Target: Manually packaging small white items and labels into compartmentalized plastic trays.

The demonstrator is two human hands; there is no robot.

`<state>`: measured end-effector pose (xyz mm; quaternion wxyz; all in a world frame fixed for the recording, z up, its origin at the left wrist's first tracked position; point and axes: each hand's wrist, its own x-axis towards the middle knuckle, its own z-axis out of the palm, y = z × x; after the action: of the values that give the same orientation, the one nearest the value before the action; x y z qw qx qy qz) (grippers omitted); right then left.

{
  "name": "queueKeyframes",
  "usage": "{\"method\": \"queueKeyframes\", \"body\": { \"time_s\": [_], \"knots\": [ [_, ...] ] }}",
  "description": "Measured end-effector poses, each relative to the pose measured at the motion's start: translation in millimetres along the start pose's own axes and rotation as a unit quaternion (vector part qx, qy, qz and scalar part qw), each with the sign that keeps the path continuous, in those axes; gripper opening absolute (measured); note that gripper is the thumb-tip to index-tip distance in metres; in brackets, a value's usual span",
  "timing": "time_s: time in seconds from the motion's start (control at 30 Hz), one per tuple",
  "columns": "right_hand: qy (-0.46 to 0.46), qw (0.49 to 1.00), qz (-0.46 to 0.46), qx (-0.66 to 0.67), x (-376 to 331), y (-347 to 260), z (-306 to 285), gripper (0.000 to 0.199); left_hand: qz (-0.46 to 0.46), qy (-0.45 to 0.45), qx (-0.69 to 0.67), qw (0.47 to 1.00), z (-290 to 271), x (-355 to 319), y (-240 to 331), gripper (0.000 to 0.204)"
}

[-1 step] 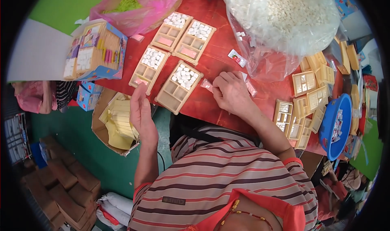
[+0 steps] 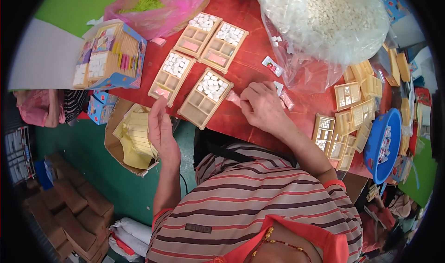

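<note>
Four beige rectangular plastic trays (image 2: 198,104) stand two by two toward the near left corner of the red table (image 2: 255,47), small white blocks (image 2: 213,86) in their far compartments. Behind them lies a translucent pink plastic bag (image 2: 178,10); behind to the right, a clear plastic bag (image 2: 299,71).

On the red table (image 2: 256,50) sit 4 tan divided trays (image 2: 198,106) with white blocks (image 2: 212,87), a big clear bag (image 2: 333,36), a pink bag (image 2: 178,15), little pink packets (image 2: 287,100) and a messy pile of boxes (image 2: 344,122)
</note>
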<state>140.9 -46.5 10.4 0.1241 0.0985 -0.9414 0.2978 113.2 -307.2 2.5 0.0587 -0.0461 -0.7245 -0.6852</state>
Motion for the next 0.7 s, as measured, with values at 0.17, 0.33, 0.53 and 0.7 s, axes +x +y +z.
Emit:
{"method": "queueKeyframes", "body": {
  "time_s": [0.17, 0.33, 0.53, 0.7],
  "knots": [
    [-0.026, 0.996, -0.062, 0.052, 21, -45, 31, 0.012, -0.020, 0.036, 0.019, 0.999, 1, -23, -7, 0.039],
    [-0.024, 0.993, -0.108, 0.032, 29, -64, 47, 0.008, 0.115, -0.061, 0.229, 0.965, 4, -32, -10, 0.039],
    [0.029, 0.996, -0.036, -0.080, 14, -10, 6, 0.019, 0.212, -0.149, 0.364, 0.895, 1, -26, -17, 0.037],
    [0.034, 0.967, 0.033, -0.251, -14, 42, -49, 0.029, 0.235, -0.138, 0.371, 0.888, 7, -19, -3, 0.037]
  ]
}}
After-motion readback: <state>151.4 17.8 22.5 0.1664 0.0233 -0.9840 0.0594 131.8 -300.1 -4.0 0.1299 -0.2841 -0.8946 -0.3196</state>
